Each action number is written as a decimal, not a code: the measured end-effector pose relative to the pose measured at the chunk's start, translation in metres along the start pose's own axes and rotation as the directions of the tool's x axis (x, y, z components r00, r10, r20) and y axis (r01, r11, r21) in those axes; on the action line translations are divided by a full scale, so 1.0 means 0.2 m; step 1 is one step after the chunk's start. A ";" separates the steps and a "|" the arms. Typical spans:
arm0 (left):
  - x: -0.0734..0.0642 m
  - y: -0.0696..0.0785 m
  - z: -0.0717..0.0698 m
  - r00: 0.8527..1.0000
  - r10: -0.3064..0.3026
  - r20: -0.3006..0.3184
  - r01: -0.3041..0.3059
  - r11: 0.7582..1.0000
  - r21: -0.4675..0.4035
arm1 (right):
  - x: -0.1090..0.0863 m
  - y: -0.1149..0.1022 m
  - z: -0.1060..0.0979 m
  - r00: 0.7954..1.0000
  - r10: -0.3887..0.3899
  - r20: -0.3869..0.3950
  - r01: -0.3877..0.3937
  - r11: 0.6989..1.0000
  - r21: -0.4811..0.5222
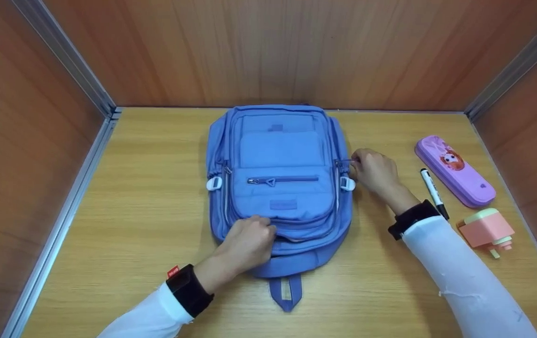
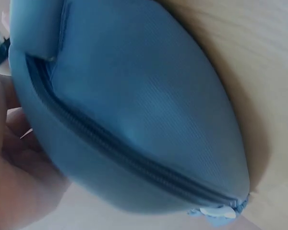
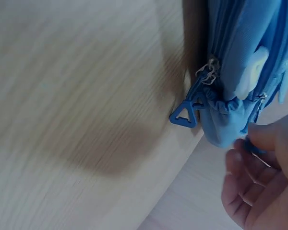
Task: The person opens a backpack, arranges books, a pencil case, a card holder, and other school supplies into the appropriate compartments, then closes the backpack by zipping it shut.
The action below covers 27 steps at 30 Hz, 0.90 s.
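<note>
A blue backpack (image 1: 280,150) lies on the table with its front up and its carry loop (image 1: 287,295) toward me. My left hand (image 1: 249,239) grips the fabric at the near end of the front compartment, beside a gap in its zipper. In the left wrist view, the zipper edge (image 2: 115,148) curves past the left fingers. At the bag's right side, my right hand (image 1: 375,172) pinches a zipper pull (image 3: 253,146) between thumb and fingers, drawn out sideways from the bag. Another triangular pull (image 3: 184,115) hangs loose near a white buckle (image 1: 347,183).
On the right lie a purple pencil case (image 1: 456,171) with a cartoon picture, a white marker (image 1: 433,191) with a black cap, and a pink and pale green block-shaped item (image 1: 487,227). Wooden panels (image 1: 278,51) stand around the table (image 1: 151,188) at the back and sides.
</note>
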<state>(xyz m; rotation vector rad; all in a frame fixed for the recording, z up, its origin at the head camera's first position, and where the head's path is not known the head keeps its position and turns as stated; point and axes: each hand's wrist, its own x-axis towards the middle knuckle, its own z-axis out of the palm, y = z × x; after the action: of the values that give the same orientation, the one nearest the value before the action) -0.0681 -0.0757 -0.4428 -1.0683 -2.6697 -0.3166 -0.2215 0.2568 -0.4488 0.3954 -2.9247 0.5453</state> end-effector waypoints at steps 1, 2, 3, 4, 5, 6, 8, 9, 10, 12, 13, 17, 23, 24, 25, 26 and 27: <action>0.00 0.00 -0.01 1.000 -0.013 -0.004 0.013 1.000 -0.005 | -0.02 0.00 -0.01 1.000 0.007 0.020 -0.007 1.000 0.001; -0.01 -0.01 -0.01 1.000 -0.022 -0.009 0.022 1.000 -0.009 | -0.04 0.00 -0.02 0.999 0.010 0.036 -0.010 1.000 -0.001; -0.01 -0.01 -0.02 0.999 -0.031 -0.015 0.031 0.999 -0.016 | -0.07 0.00 -0.03 0.999 0.009 0.046 -0.008 1.000 -0.006; -0.01 -0.01 -0.03 0.999 -0.039 -0.021 0.039 0.999 -0.021 | -0.09 0.00 -0.04 0.998 0.010 0.055 -0.009 1.000 -0.015; -0.01 -0.01 -0.03 0.999 -0.046 -0.026 0.045 0.999 -0.028 | -0.12 0.00 -0.06 0.999 0.007 0.052 -0.005 1.000 -0.026; -0.01 -0.01 -0.04 0.998 -0.054 -0.035 0.053 0.998 -0.037 | -0.16 0.01 -0.07 0.999 0.003 0.047 -0.001 0.999 -0.041; -0.01 -0.02 -0.04 0.995 -0.066 -0.074 0.063 0.997 -0.042 | -0.23 0.02 -0.11 0.999 -0.017 0.031 0.019 0.996 -0.082; 0.00 -0.02 -0.04 0.993 -0.073 -0.098 0.069 0.997 -0.042 | -0.27 0.03 -0.13 0.999 -0.027 0.021 0.029 0.994 -0.104; 0.00 -0.02 -0.05 0.989 -0.076 -0.127 0.071 0.997 -0.043 | -0.31 0.04 -0.15 0.999 -0.030 0.014 0.032 0.992 -0.122; 0.01 -0.03 -0.06 0.978 -0.080 -0.194 0.071 0.996 -0.051 | -0.40 0.06 -0.18 1.000 -0.016 0.003 0.017 0.987 -0.157; 0.01 -0.03 -0.06 0.970 -0.084 -0.228 0.073 0.996 -0.057 | -0.43 0.07 -0.20 1.000 -0.002 0.001 0.002 0.986 -0.169; 0.04 -0.05 -0.12 0.937 -0.115 -0.329 0.083 0.990 -0.112 | -0.56 0.15 -0.27 0.995 0.101 -0.025 -0.104 0.977 -0.187; 0.09 -0.07 -0.20 0.893 -0.168 -0.418 0.108 0.981 -0.164 | -0.71 0.32 -0.34 0.966 0.254 -0.041 -0.257 0.946 -0.195; 0.10 -0.08 -0.21 0.887 -0.175 -0.428 0.113 0.979 -0.168 | -0.74 0.35 -0.35 0.959 0.280 -0.039 -0.282 0.939 -0.195; 0.10 -0.08 -0.22 0.882 -0.182 -0.435 0.116 0.978 -0.173 | -0.76 0.38 -0.36 0.951 0.307 -0.037 -0.308 0.932 -0.192; 0.11 -0.08 -0.23 0.877 -0.189 -0.441 0.121 0.977 -0.178 | -0.78 0.42 -0.37 0.943 0.331 -0.039 -0.332 0.924 -0.192; 0.12 -0.08 -0.24 0.874 -0.194 -0.446 0.124 0.975 -0.182 | -0.80 0.44 -0.38 0.934 0.354 -0.041 -0.355 0.915 -0.193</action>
<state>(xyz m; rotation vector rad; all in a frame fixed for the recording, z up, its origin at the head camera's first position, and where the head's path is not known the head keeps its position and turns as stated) -0.0888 -0.0858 -0.3922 -0.6939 -2.3253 -0.7163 -0.0875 0.4013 -0.4383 -0.1674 -3.0209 0.2863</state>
